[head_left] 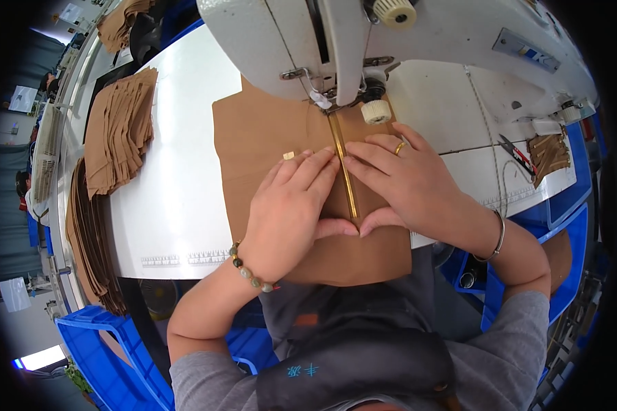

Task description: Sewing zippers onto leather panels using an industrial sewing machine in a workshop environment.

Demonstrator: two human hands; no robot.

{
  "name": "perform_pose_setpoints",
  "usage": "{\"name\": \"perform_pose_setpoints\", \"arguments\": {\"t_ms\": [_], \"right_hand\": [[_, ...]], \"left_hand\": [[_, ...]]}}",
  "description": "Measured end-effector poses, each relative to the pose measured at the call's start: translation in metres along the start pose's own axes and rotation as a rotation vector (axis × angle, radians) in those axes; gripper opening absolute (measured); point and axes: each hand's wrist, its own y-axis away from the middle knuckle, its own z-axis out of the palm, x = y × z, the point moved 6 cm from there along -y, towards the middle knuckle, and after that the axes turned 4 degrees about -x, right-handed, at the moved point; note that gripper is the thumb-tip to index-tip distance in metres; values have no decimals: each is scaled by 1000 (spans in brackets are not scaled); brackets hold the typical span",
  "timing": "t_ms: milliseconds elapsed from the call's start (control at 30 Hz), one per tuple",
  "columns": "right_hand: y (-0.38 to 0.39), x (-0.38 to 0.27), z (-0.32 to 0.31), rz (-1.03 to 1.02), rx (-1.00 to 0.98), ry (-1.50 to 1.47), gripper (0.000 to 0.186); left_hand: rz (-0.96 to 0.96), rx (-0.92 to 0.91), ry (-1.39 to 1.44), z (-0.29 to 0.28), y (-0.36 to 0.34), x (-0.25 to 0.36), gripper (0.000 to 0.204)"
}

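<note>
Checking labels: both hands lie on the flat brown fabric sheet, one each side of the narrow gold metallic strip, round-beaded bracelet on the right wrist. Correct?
Wrong wrist: the head view shows the round-beaded bracelet on the left one. The rest stands: the left hand and right hand lie on the flat brown fabric sheet, either side of the narrow gold metallic strip.

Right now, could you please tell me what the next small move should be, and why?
I'd probably ease the brown fabric panel slightly forward under the white sewing machine: the narrow gold strip leads up to the machine, with the left hand and right hand lying on either side.
</note>
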Motion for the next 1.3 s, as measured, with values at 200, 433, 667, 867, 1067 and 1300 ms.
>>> {"name": "perform_pose_setpoints", "arguments": {"t_ms": [200, 433, 667, 867, 1067, 1300], "right_hand": [[-13, 15, 3, -10, 22, 34, 84], [-28, 29, 4, 5, 76, 17, 75], [-29, 33, 6, 18, 130, 18, 66], [-17, 29, 8, -4, 66, -49, 58], [-13, 24, 8, -32, 116, -13, 57], [-12, 22, 8, -25, 117, 8, 57]], "left_hand": [[36, 16, 8, -3, -18, -16, 84], [36, 57, -31, -5, -34, -31, 85], [32, 60, 54, -2, -38, -38, 84], [-13, 112, 125, 3, -23, -38, 72], [-51, 120, 172, 8, -7, -32, 64], [-1, 79, 81, 7, -12, -19, 63]]}}
